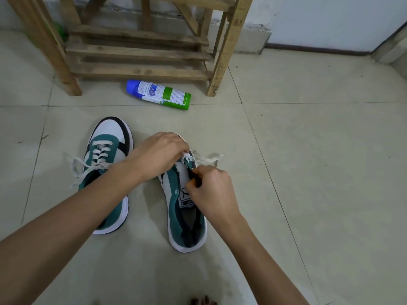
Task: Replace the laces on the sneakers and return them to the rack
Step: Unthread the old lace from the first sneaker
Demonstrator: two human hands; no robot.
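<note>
Pale tiled floor (308,172), open to my right; wooden slatted rack (141,51) beyond. On the near green-and-white suede sneaker (176,208), my left hand (164,154) pinches the cream lace (209,159); my right hand (211,188) pinches its eyelet edge.

Spray can (158,94) on its side toward the far edge of the floor (308,150), blue cap end left, green base right. Label white, blue and green, print too small to read. Floor of pale beige tiles, dark grout lines, a few small dark specks and scuffs. White wall (319,18) along the far edge, paint chipped near its foot. Dark baseboard strip (317,50) along the far right stretch. Grey concrete ledge (242,40) at the wall foot, just left of the strip. Small green object (60,31) at far left, mostly hidden, kind unclear.
</note>
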